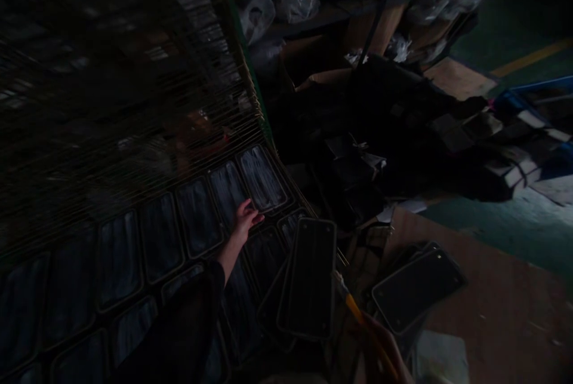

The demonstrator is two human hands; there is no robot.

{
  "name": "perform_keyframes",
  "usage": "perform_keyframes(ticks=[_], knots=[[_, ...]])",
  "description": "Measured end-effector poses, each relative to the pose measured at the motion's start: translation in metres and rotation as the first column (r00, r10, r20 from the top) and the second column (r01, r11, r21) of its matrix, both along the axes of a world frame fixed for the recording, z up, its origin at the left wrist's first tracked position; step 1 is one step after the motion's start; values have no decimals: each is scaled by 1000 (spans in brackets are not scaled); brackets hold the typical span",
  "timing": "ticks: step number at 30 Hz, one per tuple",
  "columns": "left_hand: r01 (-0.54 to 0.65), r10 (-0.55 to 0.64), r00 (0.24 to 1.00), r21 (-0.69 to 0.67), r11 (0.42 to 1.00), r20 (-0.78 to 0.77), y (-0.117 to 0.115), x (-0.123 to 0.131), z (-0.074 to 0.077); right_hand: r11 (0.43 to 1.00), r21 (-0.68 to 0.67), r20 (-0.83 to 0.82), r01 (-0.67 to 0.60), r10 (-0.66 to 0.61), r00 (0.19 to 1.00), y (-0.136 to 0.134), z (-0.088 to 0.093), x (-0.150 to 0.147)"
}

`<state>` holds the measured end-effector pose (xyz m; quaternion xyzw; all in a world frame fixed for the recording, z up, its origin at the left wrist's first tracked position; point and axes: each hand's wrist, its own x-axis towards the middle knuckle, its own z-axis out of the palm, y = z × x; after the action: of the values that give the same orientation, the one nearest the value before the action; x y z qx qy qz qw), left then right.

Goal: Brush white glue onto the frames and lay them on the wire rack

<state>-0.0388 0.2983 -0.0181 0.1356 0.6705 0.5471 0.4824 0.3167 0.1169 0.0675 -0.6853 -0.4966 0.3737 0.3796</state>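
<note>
Left hand (244, 221) outstretched, right hand (388, 341) holding apparent brush (353, 307), slanting up-left

- Holds left arm (192, 312) stretched out ahead, wrist (236, 242) bare below dark sleeve (208, 291).
- Has left hand (246, 221) unclenched, fingers (256, 218) slightly bent.
- Has right hand (387, 341) low, curled in a grip, mostly shadowed.

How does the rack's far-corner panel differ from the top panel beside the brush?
The far panel bears pale streaks; the near panel looks plain dark. In the picture, the far panel's top leans left, the near panel's slightly right. The near panel overlaps another panel; the far panel shows none underneath. Both have rounded corners.
</note>
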Motion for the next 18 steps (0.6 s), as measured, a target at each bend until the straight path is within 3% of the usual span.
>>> perform_keyframes(ticks=[4,7,10,13,15,18], knots=[[17,-41,959,-86,996,-282,-24,16,11,972,77,129,-223,212,969,20,-12,-1],[138,-179,937,-151,979,-301,-78,45,12,915,104,187,-390,367,911,48,-14,-3],[362,-414,906,-349,864,-85,-155,86,2,875,63,291,-481,445,847,79,-9,-5],[388,-485,869,-469,793,-101,-226,124,-16,835,22,434,-550,488,757,106,-5,-9],[382,-508,842,-461,801,-184,-254,141,-27,809,7,519,-588,500,693,123,-6,-13],[386,-547,801,-487,783,-244,-263,152,-33,778,-51,591,-626,529,609,140,-13,-19]])
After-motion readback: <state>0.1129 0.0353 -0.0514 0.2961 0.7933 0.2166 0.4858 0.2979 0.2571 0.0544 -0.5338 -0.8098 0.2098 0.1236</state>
